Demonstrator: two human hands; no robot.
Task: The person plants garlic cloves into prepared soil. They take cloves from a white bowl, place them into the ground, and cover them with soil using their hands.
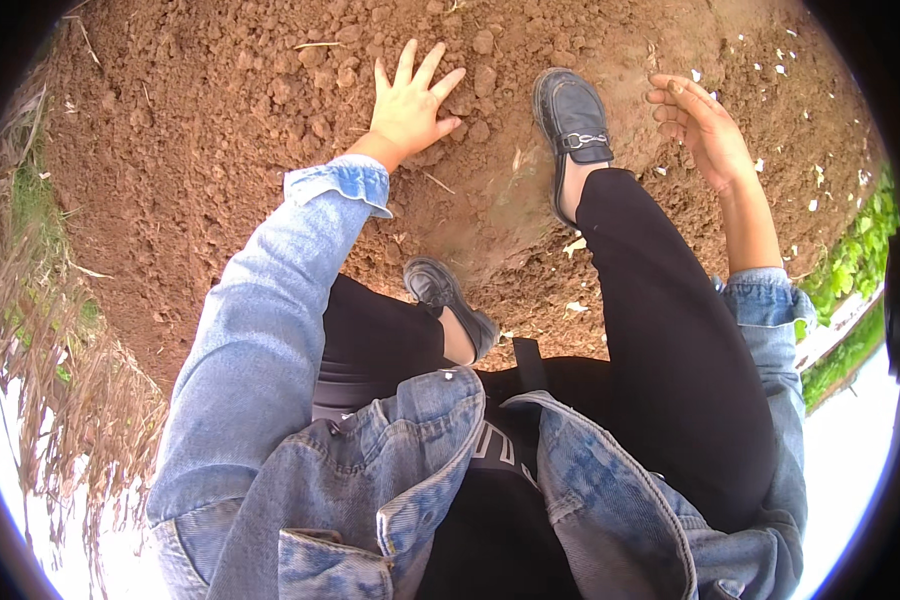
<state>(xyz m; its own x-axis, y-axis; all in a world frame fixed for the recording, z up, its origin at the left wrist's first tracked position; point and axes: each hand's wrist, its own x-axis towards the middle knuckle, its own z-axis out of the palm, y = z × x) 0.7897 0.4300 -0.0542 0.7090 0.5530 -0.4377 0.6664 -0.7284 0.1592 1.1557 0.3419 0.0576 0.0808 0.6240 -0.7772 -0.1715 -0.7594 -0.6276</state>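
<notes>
My left hand (408, 110) reaches out over loose brown soil (260, 110), its fingers spread apart and nothing held in it. Whether the palm touches the clods (340, 72) under it, I cannot tell. Off to the right, my right hand (705, 130) is raised near the ground, fingers curved with the fingertips soiled. No object shows in that hand, and its fingers stay apart from the thumb as far as I can see. Between the two hands stands my dark loafer (575, 110) with a metal buckle. My other loafer (440, 290) is set farther back.
Dry straw and grass (50, 330) line the left side. Small white flakes (760, 165) lie scattered on the soil at the right. Green leafy plants (850, 260) grow along the right edge. My bent knees in black trousers (670, 330) take up the lower middle.
</notes>
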